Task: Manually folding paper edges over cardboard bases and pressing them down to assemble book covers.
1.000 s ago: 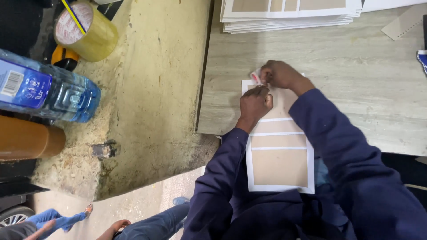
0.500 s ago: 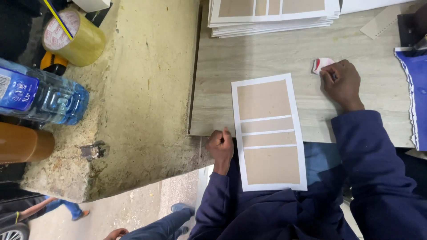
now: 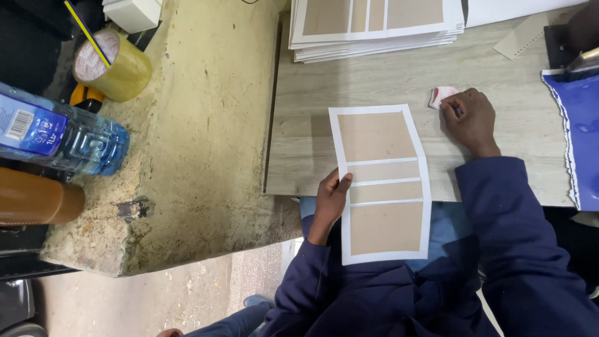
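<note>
A white sheet with several brown panels (image 3: 380, 181) lies half on the wooden tabletop (image 3: 299, 143) and half over my lap. My left hand (image 3: 331, 198) grips its left edge, thumb on top. My right hand (image 3: 469, 117) rests on the table to the right of the sheet, fingers curled, fingertips touching a small crumpled white-and-red scrap (image 3: 440, 95). Whether the fingers pinch the scrap or something small and dark is unclear.
A stack of similar panelled sheets (image 3: 374, 28) lies at the table's far edge. A blue torn-edged sheet (image 3: 583, 137) is at the right. On the rough concrete ledge (image 3: 199, 137) to the left are a tape roll (image 3: 112, 65), a water bottle (image 3: 59, 134) and a brown cylinder (image 3: 37, 203).
Both hands were together at the sheet's far end. My right hand moved off to the right onto the table by the scrap; my left hand slid back to the sheet's left edge.
</note>
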